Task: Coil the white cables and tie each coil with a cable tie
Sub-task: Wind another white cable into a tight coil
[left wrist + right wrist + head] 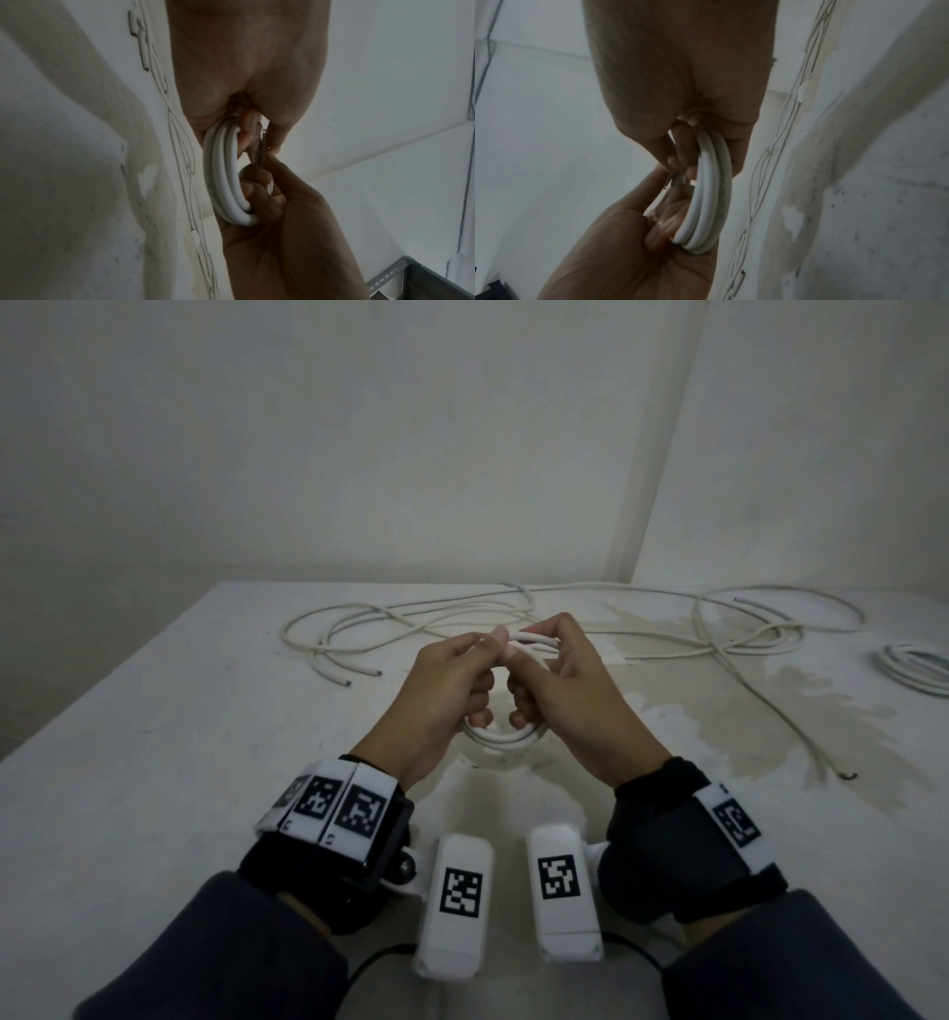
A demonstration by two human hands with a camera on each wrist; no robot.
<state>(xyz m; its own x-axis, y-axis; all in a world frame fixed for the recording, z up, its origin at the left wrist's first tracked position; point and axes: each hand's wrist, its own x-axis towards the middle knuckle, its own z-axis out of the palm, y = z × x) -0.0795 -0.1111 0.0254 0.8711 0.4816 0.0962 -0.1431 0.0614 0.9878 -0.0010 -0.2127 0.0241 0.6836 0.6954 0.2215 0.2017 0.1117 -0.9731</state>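
Observation:
A small coil of white cable (506, 738) is held up over the table between both hands. My left hand (488, 647) has its fingers curled through the coil's left side; my right hand (531, 654) grips the right side. In the left wrist view the coil (226, 172) shows three side-by-side turns. A thin grey cable tie (260, 151) runs between the thumb tips of both hands. In the right wrist view the coil (711, 192) sits against the fingers, and the tie (677, 179) is pinched where the two hands meet.
Loose white cables (411, 618) sprawl across the far part of the white table (154, 762), with more cable loops (744, 629) to the right. Another coiled cable (914, 667) lies at the right edge. A damp stain (801, 711) marks the table's right side.

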